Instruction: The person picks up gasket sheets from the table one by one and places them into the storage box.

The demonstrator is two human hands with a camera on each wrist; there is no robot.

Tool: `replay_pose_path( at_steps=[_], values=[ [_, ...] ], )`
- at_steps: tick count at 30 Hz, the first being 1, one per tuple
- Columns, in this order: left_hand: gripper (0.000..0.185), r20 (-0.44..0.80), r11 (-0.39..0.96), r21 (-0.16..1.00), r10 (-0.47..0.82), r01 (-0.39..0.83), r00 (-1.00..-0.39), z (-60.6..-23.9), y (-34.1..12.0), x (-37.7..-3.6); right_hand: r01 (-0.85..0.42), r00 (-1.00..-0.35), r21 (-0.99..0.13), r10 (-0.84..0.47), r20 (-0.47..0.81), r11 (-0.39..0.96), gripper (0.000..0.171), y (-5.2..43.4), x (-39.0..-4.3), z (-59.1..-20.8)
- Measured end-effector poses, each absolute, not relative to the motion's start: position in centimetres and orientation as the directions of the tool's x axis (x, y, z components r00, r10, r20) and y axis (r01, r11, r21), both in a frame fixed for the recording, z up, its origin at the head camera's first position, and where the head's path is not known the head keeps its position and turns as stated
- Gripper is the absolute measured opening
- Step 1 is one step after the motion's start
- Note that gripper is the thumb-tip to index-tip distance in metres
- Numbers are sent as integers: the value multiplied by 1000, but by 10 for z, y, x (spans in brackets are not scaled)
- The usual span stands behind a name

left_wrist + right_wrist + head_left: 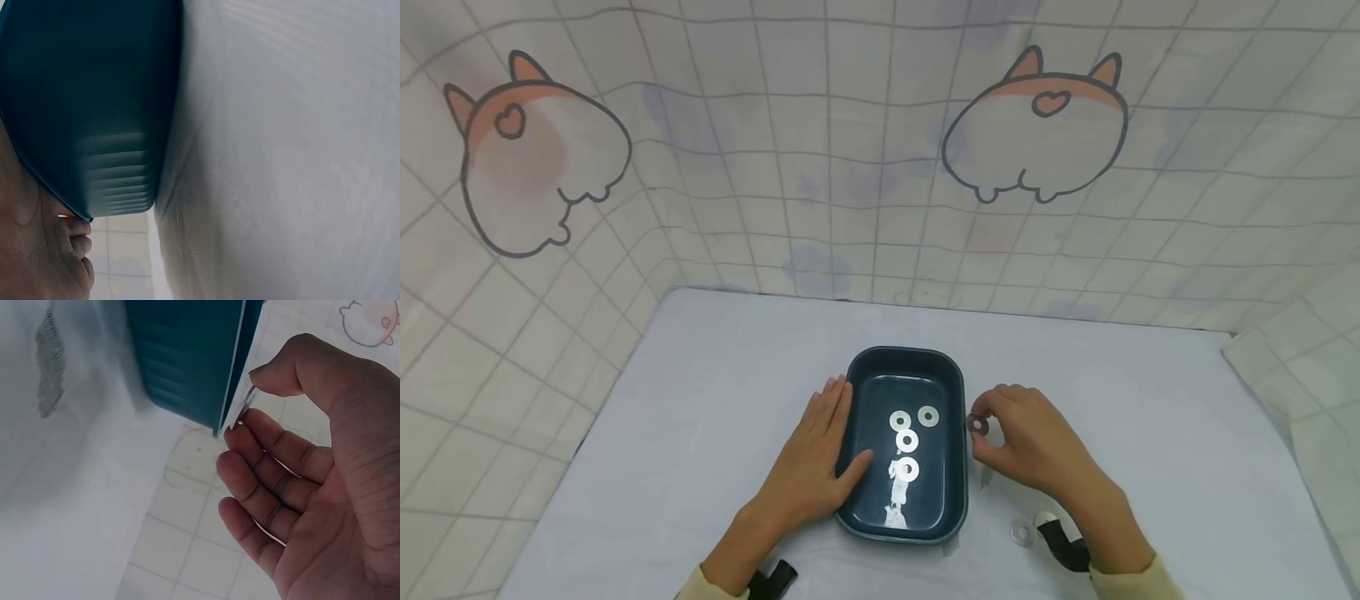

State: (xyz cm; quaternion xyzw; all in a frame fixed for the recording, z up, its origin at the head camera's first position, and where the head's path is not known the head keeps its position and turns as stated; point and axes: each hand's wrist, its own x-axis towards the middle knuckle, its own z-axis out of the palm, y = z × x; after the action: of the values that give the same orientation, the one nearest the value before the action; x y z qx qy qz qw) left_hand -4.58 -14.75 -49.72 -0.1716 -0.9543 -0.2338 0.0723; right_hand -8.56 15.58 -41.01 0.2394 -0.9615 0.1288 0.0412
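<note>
Brightness: even, soft and bright across the head view, no dark corners.
Glare: white reflections streak the floor of the dark tray (951, 467), so light falls from above.
Shadows: faint, only a thin soft one under the right hand (1037, 446) on the table (1150, 433).
Distortion: head view bows at the edges, the backdrop's grid lines curve.
Left wrist focus: tray wall (94, 94) blurred, smeared ridges, cloth weave soft.
Right wrist focus: right hand (312, 469) fairly sharp, tray wall (187, 356) and the table blurred.
Colour: cool, slightly bluish cast.
</note>
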Motion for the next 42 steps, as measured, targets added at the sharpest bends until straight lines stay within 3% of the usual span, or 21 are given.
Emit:
replay_pose_path(
  at_steps=[11, 23, 42],
  values=[
    [93, 147, 835, 444, 290, 325, -946, -496, -148, -48, -522, -853, -203, -509, 115, 829, 19, 137, -90, -403],
    [95, 199, 833, 425, 297, 355, -934, -497, -148, -48, -591, -806, -150, -576, 137, 792, 18, 121, -93, -395],
    [92, 140, 837, 435, 300, 331, -944, -496, -149, -46, -613, -790, -135, -601, 120, 779, 19, 114, -93, -390]
  ],
)
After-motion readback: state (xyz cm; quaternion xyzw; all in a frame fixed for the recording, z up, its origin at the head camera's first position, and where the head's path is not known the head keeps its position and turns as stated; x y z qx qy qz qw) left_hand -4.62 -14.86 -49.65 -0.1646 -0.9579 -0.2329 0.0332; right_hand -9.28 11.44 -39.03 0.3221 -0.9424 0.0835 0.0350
